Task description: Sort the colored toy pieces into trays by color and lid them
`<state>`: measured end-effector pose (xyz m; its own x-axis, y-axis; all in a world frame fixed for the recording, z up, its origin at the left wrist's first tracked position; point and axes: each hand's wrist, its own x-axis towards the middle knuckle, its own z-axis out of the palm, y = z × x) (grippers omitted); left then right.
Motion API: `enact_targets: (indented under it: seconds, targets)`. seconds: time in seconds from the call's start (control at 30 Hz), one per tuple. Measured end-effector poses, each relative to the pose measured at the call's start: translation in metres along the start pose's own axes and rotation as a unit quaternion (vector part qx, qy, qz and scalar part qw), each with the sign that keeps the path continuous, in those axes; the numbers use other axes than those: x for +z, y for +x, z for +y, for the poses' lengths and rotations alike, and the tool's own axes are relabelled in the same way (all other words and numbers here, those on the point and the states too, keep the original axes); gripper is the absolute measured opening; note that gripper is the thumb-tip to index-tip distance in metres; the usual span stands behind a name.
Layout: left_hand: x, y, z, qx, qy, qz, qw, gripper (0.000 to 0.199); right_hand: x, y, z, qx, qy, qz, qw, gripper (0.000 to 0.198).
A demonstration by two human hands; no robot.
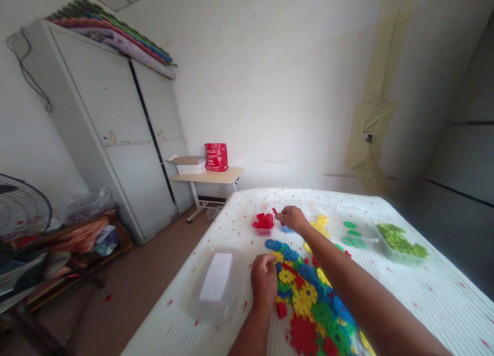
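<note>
My right hand (294,218) reaches over the far part of the table, its fingers pinched on a small red plastic piece (274,211). Just left of it is a clear tub of red pieces (264,222). Below that hand, blue pieces (286,229) lie in another clear container. My left hand (264,276) rests at the left edge of a mixed pile of gear-shaped plastic pieces (307,293) in blue, yellow, green and red. Its fingers are curled together, and whatever they hold is hidden.
A clear container with a white card (216,277) lies at the left on the patterned tablecloth (175,315). Tubs with yellow pieces (321,225), green discs (352,239) and lime-green pieces (401,241) stand right of my right hand. A side table (216,177) is behind.
</note>
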<state>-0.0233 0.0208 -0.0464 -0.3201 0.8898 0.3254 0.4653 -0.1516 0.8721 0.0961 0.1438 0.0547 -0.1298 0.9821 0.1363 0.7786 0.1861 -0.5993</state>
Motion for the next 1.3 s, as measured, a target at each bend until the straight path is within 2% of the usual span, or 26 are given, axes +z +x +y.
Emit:
enact_targets:
  seconds: [0.13, 0.27, 0.43, 0.63, 0.77, 0.9, 1.0, 1.13, 1.3]
  targets:
    - [0.001, -0.001, -0.001, -0.015, -0.006, -0.007, 1.000, 0.020, 0.009, 0.032, -0.022, 0.032, 0.013, 0.039, 0.999, 0.030]
    - [0.001, -0.001, -0.002, -0.017, 0.000, -0.013, 1.000, 0.020, 0.009, 0.035, -0.025, 0.028, 0.017, 0.068, 0.997, 0.019]
    - [0.000, -0.001, -0.001, 0.002, 0.014, -0.012, 1.000, 0.020, -0.011, 0.007, 0.001, -0.007, 0.017, 0.059, 0.998, 0.019]
    - [0.001, 0.001, -0.003, 0.019, 0.017, -0.013, 1.000, 0.020, -0.048, -0.048, 0.053, -0.062, 0.001, -0.036, 0.997, 0.020]
    - [0.000, 0.002, -0.003, 0.014, 0.018, -0.008, 1.000, 0.019, -0.057, -0.082, 0.085, -0.116, -0.100, -0.080, 0.985, 0.027]
    - [0.000, 0.002, -0.003, 0.015, 0.009, -0.007, 1.000, 0.018, -0.055, -0.105, 0.107, -0.108, -0.171, -0.107, 0.973, 0.039]
    - [0.000, 0.003, -0.006, 0.024, 0.001, -0.008, 1.000, 0.018, -0.049, -0.115, 0.113, -0.148, -0.165, -0.115, 0.968, 0.050]
    - [0.001, 0.003, -0.010, 0.027, -0.003, -0.013, 1.000, 0.019, -0.042, -0.119, 0.107, -0.175, -0.188, -0.098, 0.961, 0.052]
    - [0.000, 0.002, -0.010, 0.018, -0.003, -0.016, 1.000, 0.019, -0.038, -0.121, 0.093, -0.124, -0.226, -0.094, 0.962, 0.029]
